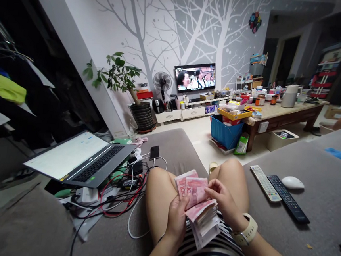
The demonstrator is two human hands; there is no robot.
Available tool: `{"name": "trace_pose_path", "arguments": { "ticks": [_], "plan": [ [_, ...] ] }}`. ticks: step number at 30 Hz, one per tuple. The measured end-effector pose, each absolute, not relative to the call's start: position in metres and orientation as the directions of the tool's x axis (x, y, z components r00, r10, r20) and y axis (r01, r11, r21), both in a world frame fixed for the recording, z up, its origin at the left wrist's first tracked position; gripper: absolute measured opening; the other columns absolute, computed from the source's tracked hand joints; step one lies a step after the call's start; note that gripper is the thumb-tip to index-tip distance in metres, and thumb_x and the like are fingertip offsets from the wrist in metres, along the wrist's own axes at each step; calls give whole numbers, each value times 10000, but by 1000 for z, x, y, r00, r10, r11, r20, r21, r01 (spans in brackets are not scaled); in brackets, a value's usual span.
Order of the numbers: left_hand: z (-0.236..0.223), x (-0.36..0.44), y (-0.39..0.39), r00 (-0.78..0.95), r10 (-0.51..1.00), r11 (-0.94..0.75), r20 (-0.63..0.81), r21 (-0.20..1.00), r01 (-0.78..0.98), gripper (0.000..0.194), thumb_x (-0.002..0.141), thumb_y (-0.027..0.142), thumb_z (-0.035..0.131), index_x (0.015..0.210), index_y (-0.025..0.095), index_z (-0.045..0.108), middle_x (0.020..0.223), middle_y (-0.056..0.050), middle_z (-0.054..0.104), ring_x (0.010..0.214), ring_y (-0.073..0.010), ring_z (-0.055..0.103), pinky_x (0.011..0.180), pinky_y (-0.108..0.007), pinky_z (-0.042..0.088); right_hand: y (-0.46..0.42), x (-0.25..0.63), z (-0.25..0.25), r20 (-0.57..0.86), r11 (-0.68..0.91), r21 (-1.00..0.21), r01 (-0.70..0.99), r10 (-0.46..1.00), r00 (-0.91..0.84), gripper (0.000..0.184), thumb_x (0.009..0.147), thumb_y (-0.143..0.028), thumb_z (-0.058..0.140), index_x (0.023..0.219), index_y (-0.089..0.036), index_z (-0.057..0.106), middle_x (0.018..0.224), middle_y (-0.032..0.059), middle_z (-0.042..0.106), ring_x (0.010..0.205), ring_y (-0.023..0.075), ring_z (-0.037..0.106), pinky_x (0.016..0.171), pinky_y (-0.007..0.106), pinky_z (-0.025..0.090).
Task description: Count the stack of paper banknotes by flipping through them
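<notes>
Left hand (177, 216) grips the banknote stack (199, 210) — long axis up-left — right hand (222, 198) seemingly pinching its top note

No legible text, brand or number on pink paper banknotes (196, 196), open grey laptop (81, 158) or wall-side television screen (195, 77).

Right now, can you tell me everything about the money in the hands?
The money is a thick stack of pink-red paper notes over the lap. The left hand grips the stack from below, thumb on top. The top notes are folded up and fanned toward the knees, showing printed faces. The right hand touches their right edge with its fingertips. The lower notes splay out, pale edges showing.
</notes>
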State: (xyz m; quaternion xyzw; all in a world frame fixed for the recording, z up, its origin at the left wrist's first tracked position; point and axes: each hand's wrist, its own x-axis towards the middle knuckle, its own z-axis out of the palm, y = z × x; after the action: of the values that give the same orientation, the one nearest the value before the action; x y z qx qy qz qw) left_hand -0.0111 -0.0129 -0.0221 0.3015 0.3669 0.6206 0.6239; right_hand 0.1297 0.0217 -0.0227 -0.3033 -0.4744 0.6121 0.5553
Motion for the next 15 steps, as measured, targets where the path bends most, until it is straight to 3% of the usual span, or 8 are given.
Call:
{"name": "trace_pose_path", "arguments": {
  "ticks": [10,15],
  "plan": [
    [-22,-12,-12,-29,997,45,-72,841,-539,435,697,309,652,1089,122,625,921,-129,718,887,-282,659,806,-410,491,20,131,-21,137,44,-929,-368,964,-229,349,708,-452,652,605,-173,469,524,-61,369,485,82,284,471,226,207],
    [-32,-15,-7,-177,981,-25,-75,863,-505,332,695,338,630,939,122,692,904,-108,724,937,-280,636,850,-401,469,21,131,-24,126,20,-917,-398,962,-241,334,714,-433,655,619,-175,467,517,-68,355,470,75,258,460,226,185]
  ]
}}
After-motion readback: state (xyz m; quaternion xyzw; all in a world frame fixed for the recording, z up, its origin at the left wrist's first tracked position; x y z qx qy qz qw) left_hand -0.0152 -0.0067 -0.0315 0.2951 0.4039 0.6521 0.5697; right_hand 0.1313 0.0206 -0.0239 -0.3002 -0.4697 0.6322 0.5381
